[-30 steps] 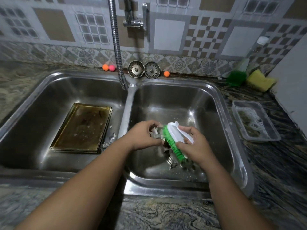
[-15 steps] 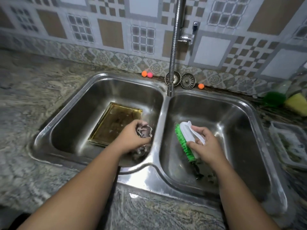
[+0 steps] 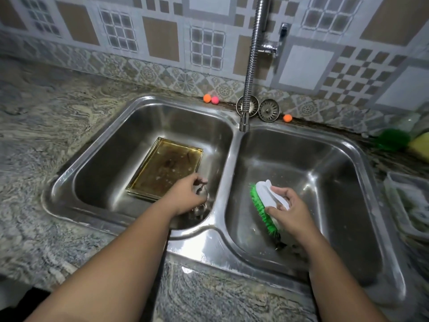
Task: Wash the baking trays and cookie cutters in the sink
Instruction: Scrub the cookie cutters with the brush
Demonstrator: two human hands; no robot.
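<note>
I count one sink (image 3: 220, 238) set into the table (image 3: 46, 135), with two basins side by side. One baking tray (image 3: 162, 168), brown and stained, lies flat on the floor of the left basin. My left hand (image 3: 185, 196) is down in that same basin, just beside the tray's near right corner, its fingers curled round a small metal cookie cutter (image 3: 201, 192). The piece is blurred, so I cannot tell whether it is one cutter or more. My right hand (image 3: 291, 212) is over the right basin and grips one brush (image 3: 267, 201) by its white back, green bristles facing left. Something dark lies on the basin floor under the brush, too unclear to name.

One faucet (image 3: 253, 66) hangs over the divider. Behind it stand two round strainers (image 3: 269, 110) against the wall. Three small balls sit on the back ledge: an orange ball (image 3: 207, 98) touching a pink ball (image 3: 215, 100), and a second orange one (image 3: 287, 117) farther right. At the far right are one green scrubber (image 3: 392, 138), one yellow sponge (image 3: 421, 142) and one clear container (image 3: 406, 205).
</note>
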